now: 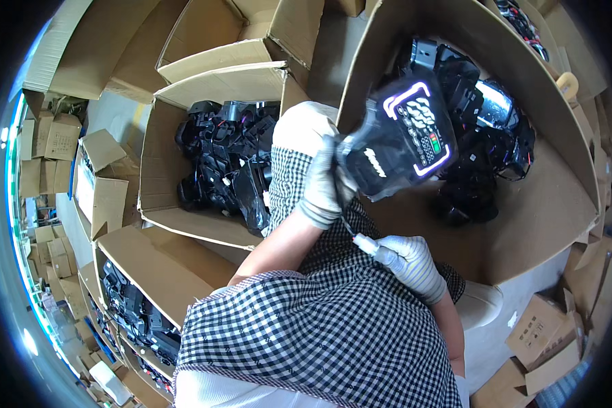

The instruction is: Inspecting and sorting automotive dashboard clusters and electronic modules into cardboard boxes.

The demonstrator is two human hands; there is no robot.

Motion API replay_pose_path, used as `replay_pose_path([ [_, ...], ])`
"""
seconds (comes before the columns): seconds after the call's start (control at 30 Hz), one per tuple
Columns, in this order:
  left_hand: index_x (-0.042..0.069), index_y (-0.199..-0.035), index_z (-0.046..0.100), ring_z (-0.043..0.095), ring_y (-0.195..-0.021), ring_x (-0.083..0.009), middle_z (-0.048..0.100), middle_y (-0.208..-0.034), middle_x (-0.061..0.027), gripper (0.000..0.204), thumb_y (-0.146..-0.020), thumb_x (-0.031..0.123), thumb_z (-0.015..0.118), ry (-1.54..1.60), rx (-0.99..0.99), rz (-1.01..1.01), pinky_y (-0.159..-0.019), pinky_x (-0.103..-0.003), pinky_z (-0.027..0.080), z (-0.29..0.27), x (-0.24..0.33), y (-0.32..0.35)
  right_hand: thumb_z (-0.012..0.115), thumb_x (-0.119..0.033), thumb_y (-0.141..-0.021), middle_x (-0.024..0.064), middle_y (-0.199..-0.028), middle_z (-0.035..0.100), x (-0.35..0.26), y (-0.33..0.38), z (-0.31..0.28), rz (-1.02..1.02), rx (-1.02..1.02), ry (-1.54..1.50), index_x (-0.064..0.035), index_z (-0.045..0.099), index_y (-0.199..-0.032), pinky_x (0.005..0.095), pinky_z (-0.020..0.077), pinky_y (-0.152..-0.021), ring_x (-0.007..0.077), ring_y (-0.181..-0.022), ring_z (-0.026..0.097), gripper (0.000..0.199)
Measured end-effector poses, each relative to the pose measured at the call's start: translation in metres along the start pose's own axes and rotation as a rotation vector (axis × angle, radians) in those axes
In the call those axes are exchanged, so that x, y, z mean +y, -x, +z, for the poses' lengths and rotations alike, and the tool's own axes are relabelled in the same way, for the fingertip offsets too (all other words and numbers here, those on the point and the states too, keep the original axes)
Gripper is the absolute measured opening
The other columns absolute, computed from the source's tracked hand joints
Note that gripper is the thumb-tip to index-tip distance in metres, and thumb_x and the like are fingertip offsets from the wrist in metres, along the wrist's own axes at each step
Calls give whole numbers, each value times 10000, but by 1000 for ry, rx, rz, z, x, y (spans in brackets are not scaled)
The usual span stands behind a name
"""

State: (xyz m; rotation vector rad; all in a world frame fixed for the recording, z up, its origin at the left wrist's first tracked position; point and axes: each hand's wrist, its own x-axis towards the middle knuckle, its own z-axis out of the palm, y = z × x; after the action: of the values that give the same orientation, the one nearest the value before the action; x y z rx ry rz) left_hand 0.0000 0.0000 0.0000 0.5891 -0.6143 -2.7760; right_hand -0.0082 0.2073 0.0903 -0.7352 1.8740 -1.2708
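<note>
A flat black display unit (pixel 404 132) is in my gloved left hand (pixel 326 183), whose fingers wrap round its lower left edge. Its face glows with white-violet corner lines, white symbols and a small red and green patch. From it a black cable (pixel 347 221) runs down to a white plug connector (pixel 366 244). My right hand (pixel 411 265), in a striped glove, is closed on that connector over my checked apron. Whether the connector is joined to a second plug cannot be made out. The unit hangs tilted over the open edge of a large cardboard box (pixel 523 238).
Black plastic parts (pixel 479 88), one shiny, lie in the large right box. Another open carton (pixel 163 156) to the left holds a pile of similar black parts (pixel 231 170). More cartons (pixel 217 58) stand at the back, and a box of black units (pixel 132 306) sits lower left.
</note>
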Motion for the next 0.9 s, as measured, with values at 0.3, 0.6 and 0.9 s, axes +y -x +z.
replay_pose_path([
  [0.3, 65, -1319, 469, 542, -1164, -330, 517, -1314, -162, 613, -936, 539, 399, 298, 90, 202, -961, -496, 472, 11, 88, 18, 620, -230, -901, 142, -750, 677, -42, -68, 29, -164, -123, 22, -79, 714, -988, 310, 509, -577, 246, -623, 671, 198],
  [0.6, 89, -1252, 524, 583, -1102, -260, 583, -1229, -98, 472, -953, 438, 413, 75, 353, 531, -895, -435, 531, -21, 120, 49, 507, -395, -933, 137, -699, 636, -23, -102, 78, -326, -199, 162, -148, 698, -928, 422, 473, -557, 313, -602, 611, 312],
  [0.9, 108, -1327, 507, 493, -1216, -318, 525, -1333, -128, 631, -900, 566, 423, -250, 546, 541, -1040, -488, 376, -35, 144, 59, 474, -377, -919, 168, -713, 642, -27, -108, 79, -169, -362, 329, -83, 686, -829, 462, 479, -604, 354, -619, 615, 374],
])
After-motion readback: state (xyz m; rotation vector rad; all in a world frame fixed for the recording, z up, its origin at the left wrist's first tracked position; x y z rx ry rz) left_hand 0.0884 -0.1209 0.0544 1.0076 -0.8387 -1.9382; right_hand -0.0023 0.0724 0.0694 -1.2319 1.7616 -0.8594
